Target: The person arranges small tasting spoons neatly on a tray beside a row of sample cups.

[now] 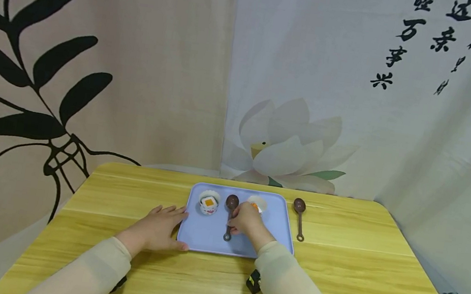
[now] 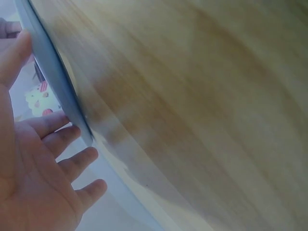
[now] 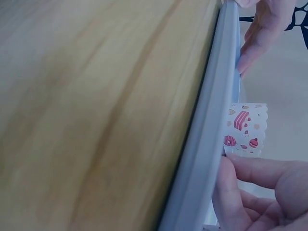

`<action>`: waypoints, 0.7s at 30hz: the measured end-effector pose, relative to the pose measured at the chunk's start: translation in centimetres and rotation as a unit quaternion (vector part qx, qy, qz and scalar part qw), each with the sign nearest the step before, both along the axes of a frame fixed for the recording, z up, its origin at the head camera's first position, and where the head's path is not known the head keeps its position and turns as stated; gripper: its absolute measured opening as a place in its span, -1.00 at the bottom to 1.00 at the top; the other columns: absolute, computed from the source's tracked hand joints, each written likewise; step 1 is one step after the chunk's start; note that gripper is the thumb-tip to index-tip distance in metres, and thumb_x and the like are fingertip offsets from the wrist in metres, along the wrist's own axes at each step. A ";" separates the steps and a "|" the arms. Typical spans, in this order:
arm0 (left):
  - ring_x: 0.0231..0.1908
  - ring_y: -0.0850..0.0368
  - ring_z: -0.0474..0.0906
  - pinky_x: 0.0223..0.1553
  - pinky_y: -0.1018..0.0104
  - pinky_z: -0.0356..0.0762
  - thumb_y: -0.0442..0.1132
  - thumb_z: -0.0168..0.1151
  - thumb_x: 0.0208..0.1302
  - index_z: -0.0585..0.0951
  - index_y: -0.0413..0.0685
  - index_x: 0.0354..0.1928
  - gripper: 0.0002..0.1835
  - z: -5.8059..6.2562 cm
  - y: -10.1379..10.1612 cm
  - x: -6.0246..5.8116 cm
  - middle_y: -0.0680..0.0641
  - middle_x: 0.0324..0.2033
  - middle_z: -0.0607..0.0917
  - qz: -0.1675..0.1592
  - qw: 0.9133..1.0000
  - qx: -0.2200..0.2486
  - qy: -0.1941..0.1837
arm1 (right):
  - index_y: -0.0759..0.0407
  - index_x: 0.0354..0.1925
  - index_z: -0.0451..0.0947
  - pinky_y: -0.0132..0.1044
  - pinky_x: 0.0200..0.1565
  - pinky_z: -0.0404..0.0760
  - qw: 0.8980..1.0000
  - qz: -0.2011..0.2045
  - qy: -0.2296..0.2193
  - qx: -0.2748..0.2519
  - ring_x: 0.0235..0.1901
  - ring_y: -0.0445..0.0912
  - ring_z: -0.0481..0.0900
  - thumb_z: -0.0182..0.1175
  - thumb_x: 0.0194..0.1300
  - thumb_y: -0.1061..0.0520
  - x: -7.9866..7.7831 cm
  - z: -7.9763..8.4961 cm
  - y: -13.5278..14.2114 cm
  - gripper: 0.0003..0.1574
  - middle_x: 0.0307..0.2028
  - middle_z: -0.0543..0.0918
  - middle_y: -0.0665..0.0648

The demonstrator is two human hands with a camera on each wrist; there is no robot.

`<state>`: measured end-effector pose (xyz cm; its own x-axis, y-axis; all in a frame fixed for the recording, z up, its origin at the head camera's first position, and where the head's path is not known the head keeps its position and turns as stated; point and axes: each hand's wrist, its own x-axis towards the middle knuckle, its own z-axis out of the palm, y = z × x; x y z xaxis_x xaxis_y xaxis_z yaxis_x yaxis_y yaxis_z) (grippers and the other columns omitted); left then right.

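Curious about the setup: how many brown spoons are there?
2: one brown spoon on the blue tray at the right hand, the other spoon on the wooden table, right of the tray.

Bench (image 1: 346,290): yellow wood grain, rounded far corners. Pale blue tray (image 1: 206,236) flat on it, toward far edge. Brown spoon (image 1: 300,219) directly on wood, just right of tray, bowl end farther, looped handle end nearer.
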<state>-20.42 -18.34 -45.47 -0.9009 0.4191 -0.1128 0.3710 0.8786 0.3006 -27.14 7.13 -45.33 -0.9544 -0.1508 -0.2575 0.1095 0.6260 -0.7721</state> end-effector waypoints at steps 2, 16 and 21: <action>0.45 -0.31 0.14 0.41 -0.32 -0.05 0.43 0.32 0.07 0.35 -0.22 0.44 0.09 0.0 0.0 0.0 -0.20 0.46 0.29 0.000 1.000 -0.001 -0.001 | 0.37 -0.39 0.49 -0.29 -0.53 0.70 1.000 0.001 0.001 0.001 -0.60 0.01 0.73 0.41 0.11 0.46 0.0 0.0 0.0 -0.76 -0.59 0.62 0.22; 0.45 -0.32 0.14 0.41 -0.33 -0.05 0.42 0.32 0.08 0.35 -0.23 0.44 0.08 0.0 0.0 0.1 -0.21 0.46 0.29 0.000 1.000 -0.002 0.000 | 0.37 -0.35 0.53 -0.30 -0.53 0.69 1.000 0.001 0.010 0.010 -0.64 -0.04 0.70 0.43 0.08 0.45 0.0 -0.2 0.1 -0.76 -0.56 0.60 0.19; 0.44 -0.32 0.15 0.41 -0.33 -0.05 0.41 0.33 0.08 0.36 -0.23 0.44 0.07 0.0 0.1 0.0 -0.21 0.46 0.30 0.000 1.000 -0.002 0.002 | 0.38 -0.29 0.55 -0.32 -0.53 0.69 1.000 0.002 0.008 0.010 -0.63 -0.05 0.71 0.43 0.08 0.45 -0.1 -0.3 0.1 -0.75 -0.60 0.64 0.20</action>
<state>-20.39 -18.26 -45.48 -0.9017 0.4179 -0.1111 0.3712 0.8799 0.2967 -27.23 7.27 -45.63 -0.9579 -0.1489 -0.2456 0.0955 0.6412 -0.7614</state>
